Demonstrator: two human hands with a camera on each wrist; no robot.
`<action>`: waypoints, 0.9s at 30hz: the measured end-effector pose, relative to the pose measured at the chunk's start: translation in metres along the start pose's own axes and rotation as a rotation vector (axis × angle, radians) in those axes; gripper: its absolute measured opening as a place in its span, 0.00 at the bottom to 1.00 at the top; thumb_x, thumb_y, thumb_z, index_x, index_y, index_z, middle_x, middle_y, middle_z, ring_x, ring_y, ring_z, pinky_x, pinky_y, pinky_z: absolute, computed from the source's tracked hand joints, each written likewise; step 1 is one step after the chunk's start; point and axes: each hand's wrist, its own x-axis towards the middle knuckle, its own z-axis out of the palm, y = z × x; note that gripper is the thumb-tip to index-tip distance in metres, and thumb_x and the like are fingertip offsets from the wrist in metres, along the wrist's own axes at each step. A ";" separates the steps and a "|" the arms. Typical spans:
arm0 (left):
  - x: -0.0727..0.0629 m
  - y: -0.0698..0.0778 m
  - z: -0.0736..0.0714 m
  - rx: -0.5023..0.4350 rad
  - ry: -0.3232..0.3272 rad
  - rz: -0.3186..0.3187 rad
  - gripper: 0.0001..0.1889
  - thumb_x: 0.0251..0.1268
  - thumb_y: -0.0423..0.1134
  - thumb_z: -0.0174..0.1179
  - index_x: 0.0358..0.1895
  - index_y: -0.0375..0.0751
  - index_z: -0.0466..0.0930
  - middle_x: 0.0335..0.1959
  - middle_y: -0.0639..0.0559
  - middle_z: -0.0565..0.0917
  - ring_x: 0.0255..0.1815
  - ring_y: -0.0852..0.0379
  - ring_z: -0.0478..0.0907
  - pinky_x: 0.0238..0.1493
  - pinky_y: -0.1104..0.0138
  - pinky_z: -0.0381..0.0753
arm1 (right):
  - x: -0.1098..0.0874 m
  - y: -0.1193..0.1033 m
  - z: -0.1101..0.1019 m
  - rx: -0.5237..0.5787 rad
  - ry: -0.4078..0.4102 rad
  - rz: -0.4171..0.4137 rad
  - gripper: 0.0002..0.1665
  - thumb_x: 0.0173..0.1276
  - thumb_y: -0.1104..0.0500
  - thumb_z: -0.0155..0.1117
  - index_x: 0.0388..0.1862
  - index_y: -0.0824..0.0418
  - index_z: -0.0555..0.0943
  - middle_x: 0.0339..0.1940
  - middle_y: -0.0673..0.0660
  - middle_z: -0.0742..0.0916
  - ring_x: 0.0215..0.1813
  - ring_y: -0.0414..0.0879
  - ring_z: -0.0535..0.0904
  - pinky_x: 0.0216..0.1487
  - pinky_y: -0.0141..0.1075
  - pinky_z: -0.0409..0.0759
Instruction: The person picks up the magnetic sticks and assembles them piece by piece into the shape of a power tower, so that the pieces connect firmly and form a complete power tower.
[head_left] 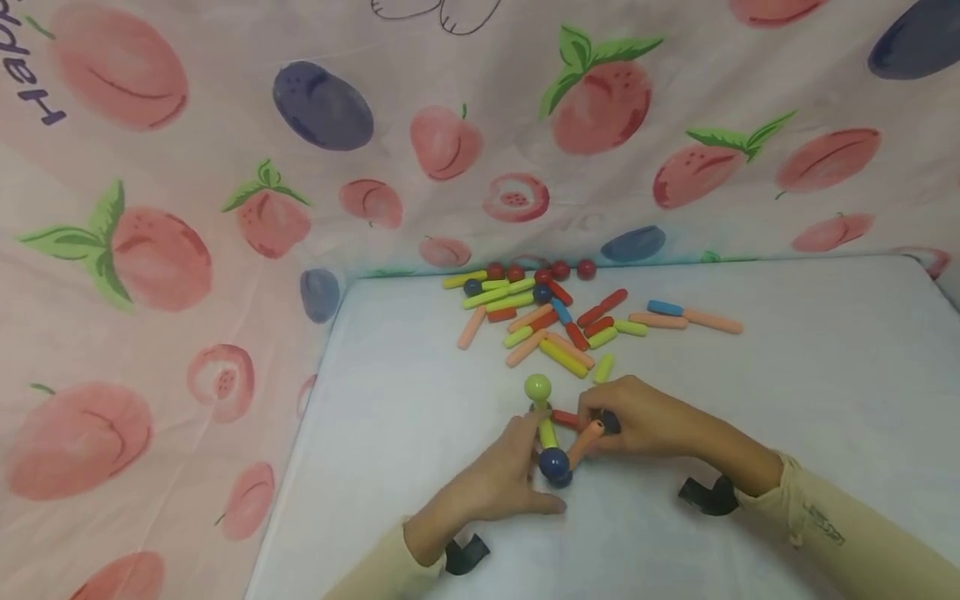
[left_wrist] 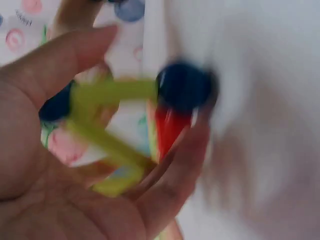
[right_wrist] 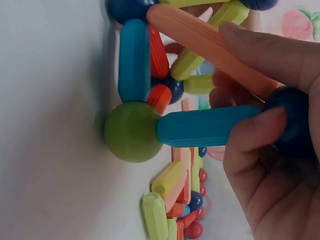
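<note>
A small frame of ribbed toy building sticks and balls stands on the white table between the hands. In the head view a light green ball [head_left: 537, 387] tops its far end and a dark blue ball [head_left: 554, 462] its near end. My right hand [head_left: 637, 421] grips a dark blue corner ball [right_wrist: 295, 122], where an orange stick [right_wrist: 210, 47] and a blue stick [right_wrist: 200, 126] meet. That blue stick reaches down to a green ball [right_wrist: 133, 131] at the table. My left hand [head_left: 498, 471] curves loosely about the frame's left side, fingertips at a blue ball [left_wrist: 184, 86], thumb extended.
Beyond the frame lies a loose pile of sticks, among them a yellow stick [head_left: 564, 358], an orange stick [head_left: 471, 327] and a red stick [head_left: 602, 308]. Several red balls [head_left: 587, 269] line the table's back edge, against a fruit-printed cloth [head_left: 480, 83].
</note>
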 end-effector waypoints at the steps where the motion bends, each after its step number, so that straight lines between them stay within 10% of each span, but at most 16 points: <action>1: -0.001 0.001 0.003 -0.011 0.007 0.019 0.57 0.51 0.50 0.79 0.81 0.48 0.51 0.55 0.50 0.72 0.50 0.61 0.74 0.49 0.69 0.81 | -0.001 -0.001 0.000 -0.004 0.004 0.003 0.12 0.60 0.48 0.79 0.34 0.37 0.81 0.30 0.32 0.83 0.36 0.34 0.76 0.40 0.30 0.79; 11: 0.012 -0.006 0.001 0.033 0.163 0.101 0.37 0.60 0.39 0.72 0.73 0.50 0.68 0.61 0.51 0.79 0.61 0.55 0.77 0.62 0.59 0.80 | -0.009 -0.001 -0.001 -0.003 0.016 0.027 0.18 0.58 0.52 0.81 0.42 0.39 0.82 0.34 0.35 0.83 0.38 0.35 0.77 0.44 0.32 0.80; 27: 0.024 -0.018 -0.014 -0.033 0.137 0.076 0.31 0.55 0.33 0.71 0.63 0.58 0.72 0.54 0.56 0.86 0.46 0.61 0.80 0.48 0.67 0.80 | -0.024 0.017 -0.027 0.282 -0.173 0.083 0.33 0.61 0.57 0.78 0.65 0.52 0.78 0.62 0.54 0.85 0.59 0.49 0.83 0.51 0.33 0.86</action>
